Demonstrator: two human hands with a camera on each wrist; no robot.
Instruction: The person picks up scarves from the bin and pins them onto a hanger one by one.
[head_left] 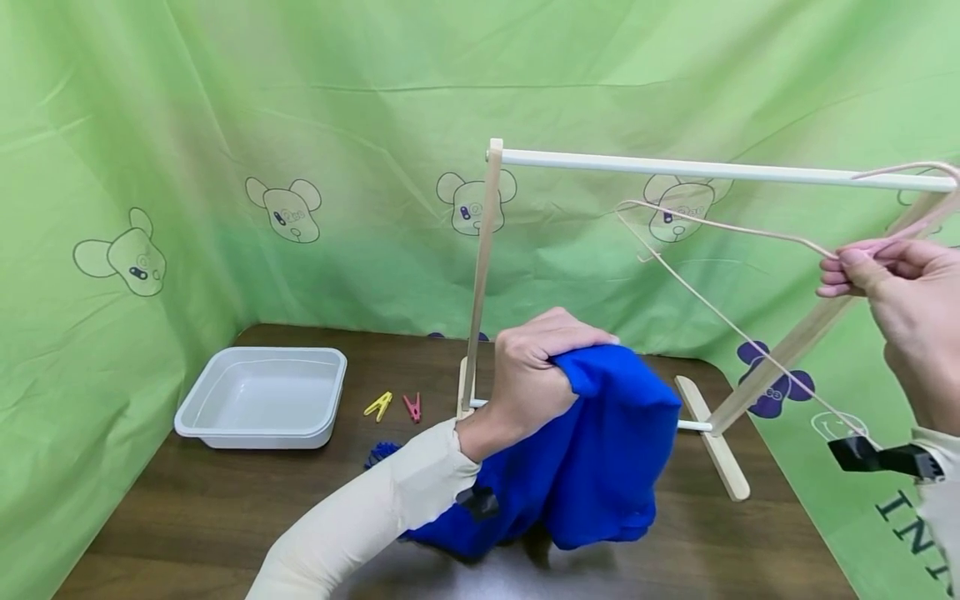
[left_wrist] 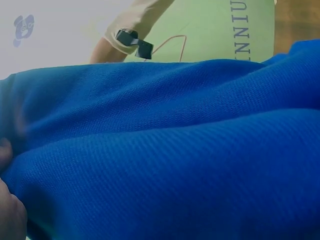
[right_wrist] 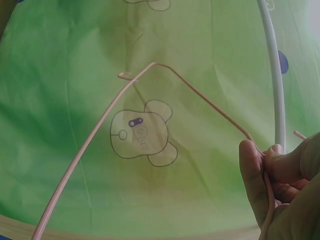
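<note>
My left hand (head_left: 536, 367) grips a bunched blue cloth (head_left: 600, 454) and holds it up above the dark wooden table (head_left: 225, 508); in the left wrist view the blue cloth (left_wrist: 175, 150) fills almost the whole frame. My right hand (head_left: 892, 279) pinches the neck of a thin pink wire hanger (head_left: 720, 229) at the right, just under the white top rail (head_left: 675, 168) of a small wooden drying rack. The hanger (right_wrist: 165, 95) shows against the green backdrop in the right wrist view, with my fingers (right_wrist: 255, 175) curled round its wire.
A white plastic tub (head_left: 262, 396) stands at the back left of the table. A yellow clothespin (head_left: 378, 405) and a red clothespin (head_left: 412, 407) lie between it and the rack's left post (head_left: 480, 283). The rack's foot (head_left: 712, 437) lies at right. Green bear-print sheeting surrounds the table.
</note>
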